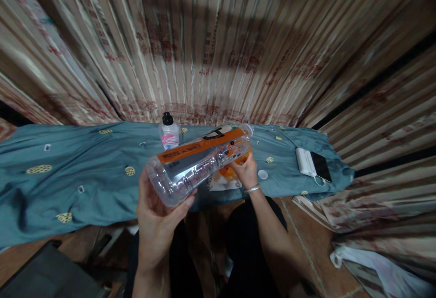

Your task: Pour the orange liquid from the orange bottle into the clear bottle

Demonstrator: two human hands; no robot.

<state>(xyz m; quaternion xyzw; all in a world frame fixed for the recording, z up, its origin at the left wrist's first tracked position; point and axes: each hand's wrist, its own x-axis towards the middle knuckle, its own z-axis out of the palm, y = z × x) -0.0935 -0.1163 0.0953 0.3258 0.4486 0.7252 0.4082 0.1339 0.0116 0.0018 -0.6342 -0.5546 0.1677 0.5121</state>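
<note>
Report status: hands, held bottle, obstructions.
Left hand cupping base of clear plastic bottle, right hand near neck. Bottle sideways, neck rightward. Black-capped bottle beyond, seemingly not blocking.

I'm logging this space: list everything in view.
Large bottle: one, clear, orange label, held tilted
Half-hidden items: count unclear, orange and white, behind large bottle
Small bottle: one, clear, black cap, left of centre
Disc: one, white, right of centre
Thick device: one, white, right
Flat device: one, black, beside it
Cable: one, white, by both devices
Cloth: one, teal and yellow, centre
Curtains: count unclear, beige and red, around
Bag: one, white, lower right
Floor: one, brown, below
Blocky object: one, grey, lower left
Bracelet: one, silver, right wrist
Legs: two, in black, below
Left hand: one, large bottle's base
Right hand: one, near its neck
</note>
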